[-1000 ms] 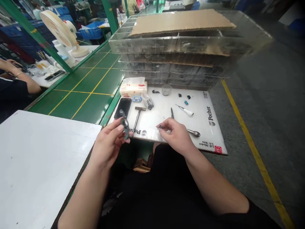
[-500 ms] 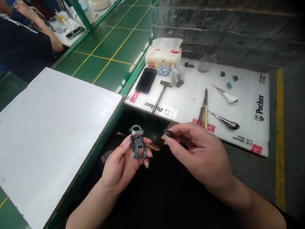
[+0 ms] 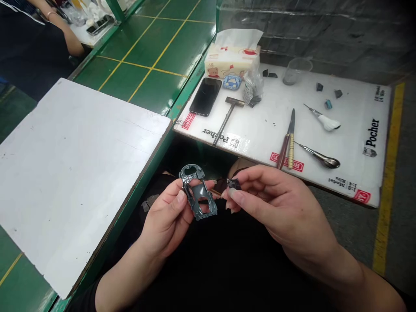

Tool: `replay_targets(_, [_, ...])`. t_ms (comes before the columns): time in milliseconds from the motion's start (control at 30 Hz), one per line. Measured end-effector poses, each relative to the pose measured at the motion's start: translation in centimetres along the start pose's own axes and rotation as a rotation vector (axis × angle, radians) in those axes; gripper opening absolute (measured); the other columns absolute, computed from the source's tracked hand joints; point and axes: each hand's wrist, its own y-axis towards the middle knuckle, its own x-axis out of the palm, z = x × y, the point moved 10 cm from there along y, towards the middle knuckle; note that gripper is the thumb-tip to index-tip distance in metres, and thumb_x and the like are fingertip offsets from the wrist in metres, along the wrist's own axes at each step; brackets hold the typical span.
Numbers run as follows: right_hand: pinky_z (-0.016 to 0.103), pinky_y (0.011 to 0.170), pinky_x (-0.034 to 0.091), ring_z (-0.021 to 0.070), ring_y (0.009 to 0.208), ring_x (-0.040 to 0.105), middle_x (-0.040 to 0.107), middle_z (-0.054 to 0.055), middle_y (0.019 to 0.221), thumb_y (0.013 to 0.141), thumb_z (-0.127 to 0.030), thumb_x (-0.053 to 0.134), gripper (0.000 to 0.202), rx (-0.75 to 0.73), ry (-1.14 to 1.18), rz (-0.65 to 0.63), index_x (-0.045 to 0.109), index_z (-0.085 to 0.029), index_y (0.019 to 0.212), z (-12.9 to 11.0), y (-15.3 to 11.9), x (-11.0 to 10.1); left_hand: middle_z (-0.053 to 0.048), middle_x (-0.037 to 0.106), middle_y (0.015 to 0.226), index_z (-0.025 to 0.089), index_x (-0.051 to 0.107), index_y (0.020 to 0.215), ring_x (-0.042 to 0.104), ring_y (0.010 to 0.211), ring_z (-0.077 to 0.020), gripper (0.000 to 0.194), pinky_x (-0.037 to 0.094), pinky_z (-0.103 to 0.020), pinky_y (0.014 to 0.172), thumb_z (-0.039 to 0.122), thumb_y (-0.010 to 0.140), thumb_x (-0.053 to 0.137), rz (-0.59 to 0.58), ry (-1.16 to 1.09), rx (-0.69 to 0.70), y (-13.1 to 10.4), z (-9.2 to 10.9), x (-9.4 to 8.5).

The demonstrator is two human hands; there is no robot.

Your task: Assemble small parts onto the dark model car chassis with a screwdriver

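Note:
A dark grey model car body (image 3: 197,190) with cut-out openings is pinched between the thumb and fingers of my left hand (image 3: 169,212). Its rounded end points up and away from me. Just right of it, my right hand (image 3: 279,208) grips a small dark part (image 3: 233,184) between thumb and fingertips; its exact kind is too small to make out. The part and the car body are apart, a short gap between them. Both hands are over my dark-clothed lap, in front of the work board.
On the white board (image 3: 253,125) lie a phone (image 3: 206,96), a small hammer (image 3: 229,117), two knives (image 3: 287,138), two pointed tools, dark scraps and a plastic cup (image 3: 297,71). A tissue box (image 3: 232,58) stands behind. A white sheet (image 3: 78,173) covers the left. A co-worker's arm shows top left.
The car body has turned, showing more of its top face and windows. My right hand still holds the small part, now turned slightly. The view has shifted, so the board appears higher and further right.

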Motion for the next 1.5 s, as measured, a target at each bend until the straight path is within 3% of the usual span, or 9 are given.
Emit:
replay_targets(100, [0.019, 0.082, 0.074, 0.0160, 0.089, 0.087, 0.089, 0.002, 0.101, 0.104, -0.037, 0.098, 0.018, -0.012, -0.047, 0.005, 0.087, -0.026, 0.113, 0.1, -0.1, 0.0, -0.012, 0.091, 0.137, 0.021, 0.085, 0.131, 0.090, 0.116, -0.0257, 0.025, 0.074, -0.038, 0.106, 0.036, 0.111, 0.087, -0.018, -0.010, 0.011, 0.0, 0.0, 0.4])
replay_targets(200, [0.017, 0.083, 0.072, 0.0142, 0.091, 0.088, 0.090, -0.001, 0.107, 0.108, -0.034, 0.093, 0.011, -0.126, -0.215, 0.059, 0.087, -0.028, 0.114, -0.7, -0.4, -0.3, -0.013, 0.090, 0.138, 0.021, 0.087, 0.135, 0.090, 0.113, -0.0256, 0.030, 0.074, -0.035, 0.103, 0.036, 0.110, 0.089, -0.031, 0.017, 0.034, 0.0, 0.0, 0.8])
replay_targets(367, [0.019, 0.087, 0.071, 0.0126, 0.089, 0.086, 0.090, -0.003, 0.109, 0.108, -0.020, 0.086, 0.012, -0.426, -0.652, 0.173, 0.089, -0.025, 0.120, -3.3, -1.6, 0.1, -0.014, 0.090, 0.136, 0.021, 0.091, 0.135, 0.089, 0.120, -0.0329, 0.028, 0.072, -0.049, 0.115, 0.032, 0.110, 0.087, -0.076, 0.085, 0.093, -0.2, -0.1, 1.2])
replay_targets(500, [0.021, 0.087, 0.070, 0.0129, 0.087, 0.085, 0.091, -0.002, 0.109, 0.109, -0.018, 0.083, 0.013, -0.519, -0.779, 0.162, 0.089, -0.021, 0.120, -3.8, -1.9, 0.9, -0.012, 0.092, 0.125, 0.025, 0.093, 0.133, 0.088, 0.126, -0.0356, 0.024, 0.069, -0.054, 0.121, 0.032, 0.110, 0.087, -0.090, 0.112, 0.108, -0.2, -0.2, 1.1])
replay_targets(633, [0.019, 0.085, 0.068, 0.0113, 0.090, 0.085, 0.091, -0.003, 0.111, 0.108, -0.014, 0.084, 0.015, -0.527, -0.770, 0.131, 0.090, -0.022, 0.119, -3.6, -1.5, 1.4, -0.012, 0.093, 0.121, 0.026, 0.094, 0.133, 0.086, 0.132, -0.0377, 0.025, 0.066, -0.056, 0.125, 0.032, 0.109, 0.089, -0.086, 0.183, 0.147, -0.5, 0.2, 0.8])
replay_targets(833, [0.021, 0.095, 0.068, 0.0123, 0.106, 0.084, 0.089, -0.002, 0.119, 0.109, -0.010, 0.085, 0.018, -0.530, -0.607, 0.073, 0.090, -0.024, 0.118, -3.3, -1.2, 1.6, -0.012, 0.088, 0.143, 0.029, 0.090, 0.146, 0.083, 0.137, -0.0363, 0.033, 0.065, -0.053, 0.126, 0.026, 0.114, 0.082, -0.141, 0.297, 0.196, -1.0, 0.6, 0.7])
replay_targets(933, [0.022, 0.089, 0.067, 0.0115, 0.104, 0.082, 0.086, -0.003, 0.120, 0.108, -0.011, 0.088, 0.022, -0.532, -0.578, 0.103, 0.092, -0.028, 0.121, -2.9, -1.3, 1.3, -0.012, 0.088, 0.144, 0.029, 0.089, 0.148, 0.082, 0.139, -0.0365, 0.035, 0.063, -0.054, 0.128, 0.025, 0.114, 0.081, -0.151, 0.320, 0.209, -1.1, 0.7, 0.6])
replay_targets(1200, [0.023, 0.092, 0.068, 0.0121, 0.103, 0.083, 0.088, -0.004, 0.116, 0.108, -0.012, 0.089, 0.019, -0.565, -0.571, 0.184, 0.091, -0.028, 0.118, -2.9, -1.6, 0.9, -0.012, 0.089, 0.143, 0.031, 0.089, 0.148, 0.080, 0.144, -0.0371, 0.035, 0.062, -0.054, 0.129, 0.026, 0.115, 0.081, -0.170, 0.305, 0.221, -1.2, 0.7, 0.8])
replay_targets(1500, [0.026, 0.094, 0.070, 0.0157, 0.104, 0.087, 0.091, -0.001, 0.119, 0.111, -0.011, 0.084, 0.018, -0.583, -0.670, 0.119, 0.091, -0.025, 0.119, -3.2, -2.0, 1.9, -0.014, 0.088, 0.143, 0.027, 0.090, 0.145, 0.080, 0.142, -0.0394, 0.033, 0.064, -0.054, 0.125, 0.027, 0.112, 0.083, -0.147, 0.399, 0.243, -1.7, 0.7, -0.3])
